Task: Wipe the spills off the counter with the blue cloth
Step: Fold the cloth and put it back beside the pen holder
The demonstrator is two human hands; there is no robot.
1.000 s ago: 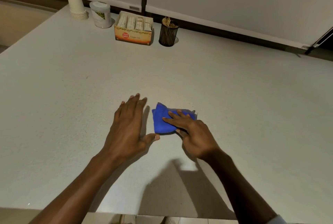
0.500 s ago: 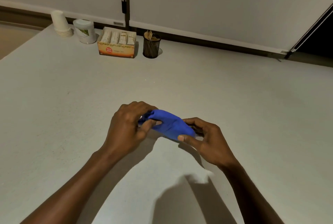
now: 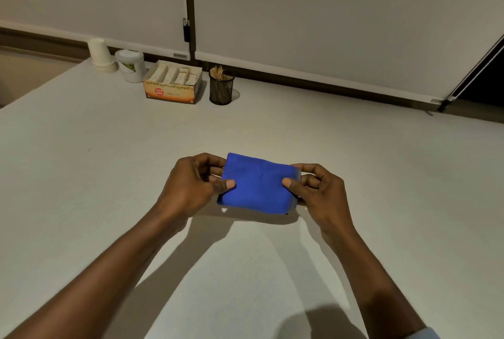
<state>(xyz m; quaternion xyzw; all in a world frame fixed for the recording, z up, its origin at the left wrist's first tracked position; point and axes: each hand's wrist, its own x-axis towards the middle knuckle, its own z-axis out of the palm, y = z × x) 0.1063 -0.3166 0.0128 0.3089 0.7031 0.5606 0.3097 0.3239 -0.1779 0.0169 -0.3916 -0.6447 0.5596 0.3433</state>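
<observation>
Before me a pale bench [image 3: 354,147] runs back to light wall panels [image 3: 327,17] split by a dark vertical seam [image 3: 189,6], a dark strip [image 3: 313,85] along their foot, everything dim under warm light.

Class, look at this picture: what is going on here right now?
A person holds a folded blue cloth by its two ends, left hand and right hand, just above a pale counter. Paper cups, a tea box and a mesh holder stand at the back. No spill is visible.
</observation>
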